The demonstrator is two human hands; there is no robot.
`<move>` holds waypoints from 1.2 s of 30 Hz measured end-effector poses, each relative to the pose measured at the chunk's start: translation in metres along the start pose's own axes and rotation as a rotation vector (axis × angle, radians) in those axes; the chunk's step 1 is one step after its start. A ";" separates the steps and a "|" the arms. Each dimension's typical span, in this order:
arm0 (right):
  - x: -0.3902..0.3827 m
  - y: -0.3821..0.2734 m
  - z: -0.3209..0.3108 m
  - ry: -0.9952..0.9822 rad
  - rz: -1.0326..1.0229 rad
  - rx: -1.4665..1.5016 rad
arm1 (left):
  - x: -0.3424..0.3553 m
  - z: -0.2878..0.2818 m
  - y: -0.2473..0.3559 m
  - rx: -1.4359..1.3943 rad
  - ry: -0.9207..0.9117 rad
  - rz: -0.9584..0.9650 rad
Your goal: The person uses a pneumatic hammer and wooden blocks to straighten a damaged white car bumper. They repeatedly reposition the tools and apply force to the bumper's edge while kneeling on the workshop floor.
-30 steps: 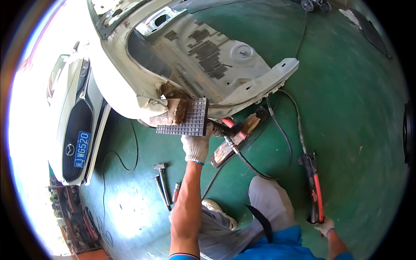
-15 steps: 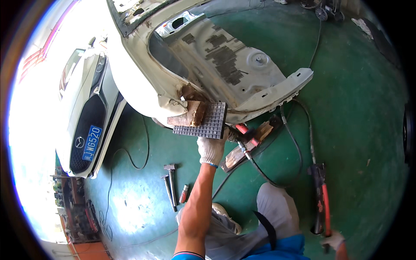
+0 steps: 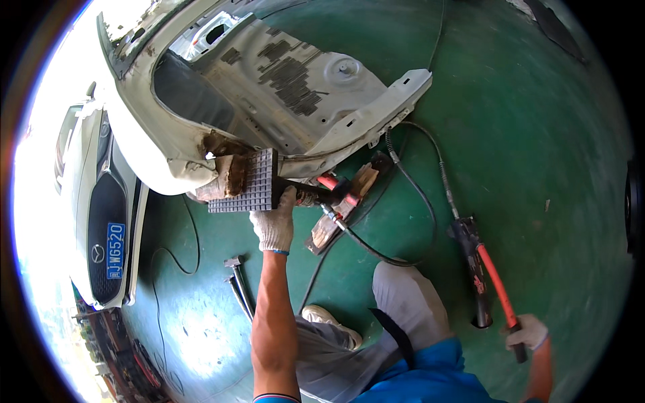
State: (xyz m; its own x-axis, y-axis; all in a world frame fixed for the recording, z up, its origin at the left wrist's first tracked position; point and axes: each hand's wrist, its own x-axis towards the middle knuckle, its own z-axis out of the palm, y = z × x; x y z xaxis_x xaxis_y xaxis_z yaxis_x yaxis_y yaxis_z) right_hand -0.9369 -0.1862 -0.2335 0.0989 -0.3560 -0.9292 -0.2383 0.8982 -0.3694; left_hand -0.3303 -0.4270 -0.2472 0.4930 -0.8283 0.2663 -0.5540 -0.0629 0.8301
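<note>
My left hand (image 3: 274, 227), in a white knit glove, is closed around the end of a black hydraulic ram (image 3: 299, 191), just behind a black grid-patterned pad (image 3: 259, 180); some of its fingers are hidden. Between the pad and the crumpled edge of a white car body (image 3: 156, 151) sits a brown wooden block (image 3: 232, 176). Down at the right, my gloved right hand (image 3: 529, 332) grips the black end of a red pump lever (image 3: 497, 282). The lever stands at an angle from a black hydraulic hand pump (image 3: 476, 269) on the floor. A hose (image 3: 430, 208) connects near the ram.
Splintered wood (image 3: 342, 209) lies below the body's edge. Hammers (image 3: 240, 285) rest on the green floor near my left forearm. At the left stands a white car (image 3: 107, 215), with a cable (image 3: 176, 250) beside it. My shoe (image 3: 330, 324) and bent knee are below.
The lever has swung away from the pump body, with my right hand on it and more fully in view. The view has shifted, moving the car body leftward; my left hand stays beside the pad.
</note>
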 end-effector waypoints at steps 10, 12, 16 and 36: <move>0.086 0.101 0.003 -0.093 0.163 -0.436 | 0.003 0.002 -0.001 0.031 0.014 0.040; 0.026 0.034 0.010 -0.092 0.173 -0.307 | 0.002 0.000 -0.002 0.046 0.003 0.011; 0.003 0.009 0.008 -0.058 0.106 -0.031 | 0.004 0.000 -0.012 -0.018 -0.022 -0.030; 0.102 0.128 -0.004 0.115 0.046 -0.540 | 0.000 0.016 0.003 -0.108 -0.024 -0.031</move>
State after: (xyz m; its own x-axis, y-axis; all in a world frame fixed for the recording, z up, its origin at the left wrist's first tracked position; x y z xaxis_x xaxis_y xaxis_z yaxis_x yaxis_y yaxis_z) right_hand -0.9617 -0.1084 -0.3759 -0.0228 -0.3723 -0.9278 -0.7041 0.6648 -0.2495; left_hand -0.3428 -0.4361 -0.2524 0.4923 -0.8398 0.2287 -0.4622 -0.0296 0.8863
